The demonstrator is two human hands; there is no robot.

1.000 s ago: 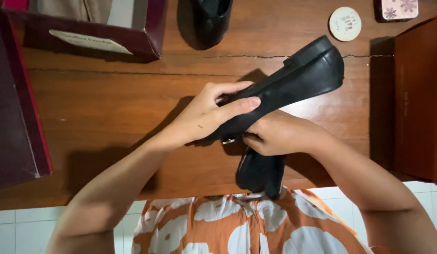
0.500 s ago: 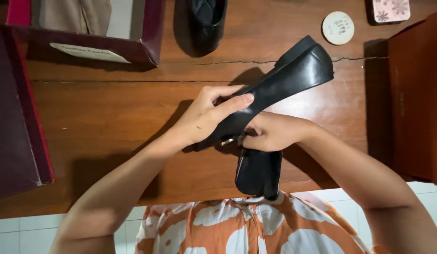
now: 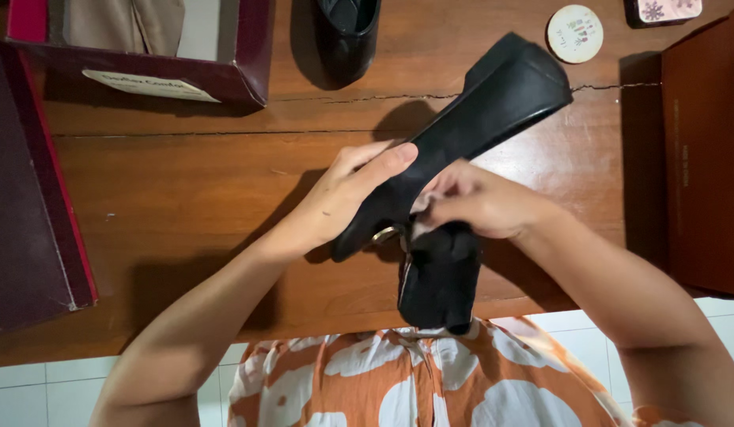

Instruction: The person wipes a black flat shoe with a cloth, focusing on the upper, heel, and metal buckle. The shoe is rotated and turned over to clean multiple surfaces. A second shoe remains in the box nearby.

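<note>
A wooden table point(image 3: 185, 198) fills most of the view, with a maroon shoebox lid point(image 3: 27, 190) lying flat at its left edge, an open maroon shoebox point(image 3: 145, 71) at the top left and a brown box point(image 3: 703, 158) along the right. Above the middle of the table a black leather shoe point(image 3: 470, 130) is held off the surface, tilted so its heel end points up and to the right and its toe end, with a small metal buckle point(image 3: 384, 235), points down toward the person. The left hand point(image 3: 343, 194) wraps the shoe's narrow middle, fingers closed over its upper side. The right hand point(image 3: 474, 202) is closed on a black cloth point(image 3: 438, 277) that hangs below the shoe, pressing it against the leather by the buckle; its fingertips are partly blurred. By the look of it the wiping of this shoe is under way, and a further stroke would call for the left hand to keep the shoe steady. A second black shoe point(image 3: 347, 35) rests at the table's far edge, with a round coaster point(image 3: 575, 34) and a square patterned coaster point(image 3: 664, 11) farther right.
</note>
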